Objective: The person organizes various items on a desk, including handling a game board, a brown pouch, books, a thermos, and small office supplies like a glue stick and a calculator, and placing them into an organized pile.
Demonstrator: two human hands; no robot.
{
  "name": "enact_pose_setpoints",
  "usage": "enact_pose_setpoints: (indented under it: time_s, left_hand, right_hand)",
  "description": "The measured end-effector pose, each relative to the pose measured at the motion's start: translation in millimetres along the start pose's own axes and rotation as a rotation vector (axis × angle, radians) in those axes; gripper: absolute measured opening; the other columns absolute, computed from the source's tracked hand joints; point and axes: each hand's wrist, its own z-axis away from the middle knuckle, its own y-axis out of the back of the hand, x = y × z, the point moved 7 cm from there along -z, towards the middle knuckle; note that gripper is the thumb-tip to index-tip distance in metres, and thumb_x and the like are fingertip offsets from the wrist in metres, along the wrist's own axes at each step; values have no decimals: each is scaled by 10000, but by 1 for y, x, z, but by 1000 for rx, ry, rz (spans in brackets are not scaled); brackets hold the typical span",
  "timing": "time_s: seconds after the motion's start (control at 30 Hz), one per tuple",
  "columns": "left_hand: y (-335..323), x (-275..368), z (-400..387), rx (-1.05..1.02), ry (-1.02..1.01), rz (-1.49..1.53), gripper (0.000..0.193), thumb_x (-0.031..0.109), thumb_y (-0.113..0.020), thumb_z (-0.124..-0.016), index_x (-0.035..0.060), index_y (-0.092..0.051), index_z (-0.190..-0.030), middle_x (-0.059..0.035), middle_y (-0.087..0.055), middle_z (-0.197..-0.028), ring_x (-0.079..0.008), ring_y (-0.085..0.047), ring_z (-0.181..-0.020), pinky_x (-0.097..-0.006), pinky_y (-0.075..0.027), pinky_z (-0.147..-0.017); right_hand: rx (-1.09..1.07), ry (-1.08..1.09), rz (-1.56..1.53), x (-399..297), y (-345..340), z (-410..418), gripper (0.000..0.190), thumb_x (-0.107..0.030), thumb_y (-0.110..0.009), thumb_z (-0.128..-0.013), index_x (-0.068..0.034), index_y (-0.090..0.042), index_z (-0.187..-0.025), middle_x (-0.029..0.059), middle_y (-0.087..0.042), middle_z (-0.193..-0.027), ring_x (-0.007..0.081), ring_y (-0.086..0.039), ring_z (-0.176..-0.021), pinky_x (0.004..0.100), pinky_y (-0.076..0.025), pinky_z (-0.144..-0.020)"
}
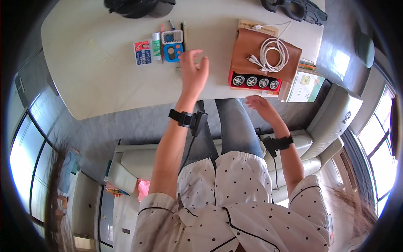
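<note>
My left hand (192, 71) is over the white table (119, 82), its fingers bent and apart with nothing seen in them. Its fingertips are beside a blue device with orange buttons (171, 52). A small white case with a blue centre (172, 37) lies just beyond that device. To their left are a green-and-white glue stick (156, 46) and a red-and-blue packet (142, 52) bearing writing. Several pens or pencils (185, 33) lie around the case. My right hand (261, 107) hangs in front of the table edge, empty, below a red box of round pieces (231, 80).
A brown leather cover (245, 50) partly overlies the red box, with a coiled white cable (274, 64) on top. Books (305, 86) are stacked beside it. A black gun-shaped object (299, 11) and a black bag (132, 8) lie at the far edge. Behind me is a pale sofa (135, 160).
</note>
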Motion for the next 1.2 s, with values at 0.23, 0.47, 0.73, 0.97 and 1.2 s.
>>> enact_pose_setpoints:
  time_s: [0.23, 0.47, 0.73, 0.97, 1.2]
  left_hand:
    - [91, -52, -10, 190, 47, -486, 262, 178, -629, -772, 45, -471, -933, -151, -521, -934, -334, -516, -917, -428, -447, -745]
    - [100, -64, -12, 117, 133, -387, 285, 204, -628, -781, 44, -499, -979, -116, -564, -889, -307, -567, -840, -425, -466, -718]
    - [84, -53, -19, 78, -14, -557, 469, 299, -657, -792, 31, -469, -1128, -136, -582, -977, -288, -604, -856, -392, -496, -700]
    - [61, -40, -30, -20, -18, -700, 696, 412, -724, -708, -12, -393, -1149, -175, -554, -1030, -319, -616, -890, -409, -521, -652]
    - [53, -41, -33, -5, 3, -812, 666, 389, -729, -693, 9, -397, -1127, -138, -531, -976, -301, -596, -871, -413, -506, -644]
  right_hand:
    - [42, 315, 408, -141, -124, -85, 196, -162, -588, -840, -22, -580, -976, 125, -632, -851, 265, -632, -830, 335, -497, -756]
    - [397, 527, 929, -154, -180, -136, 154, -182, -624, -783, -63, -570, -865, 97, -621, -826, 281, -623, -825, 388, -511, -712]
    - [435, 311, 1219, -134, -160, -137, 149, -175, -602, -775, -62, -539, -849, 103, -636, -795, 301, -651, -748, 418, -533, -671]
    - [686, 77, 776, -132, -91, -150, 331, -221, -554, -837, 12, -406, -1017, 252, -633, -838, 441, -625, -782, 514, -510, -697]
    - [871, 109, 427, -130, -83, -148, 357, -217, -538, -837, -2, -423, -1097, 247, -624, -814, 428, -610, -811, 487, -482, -742]
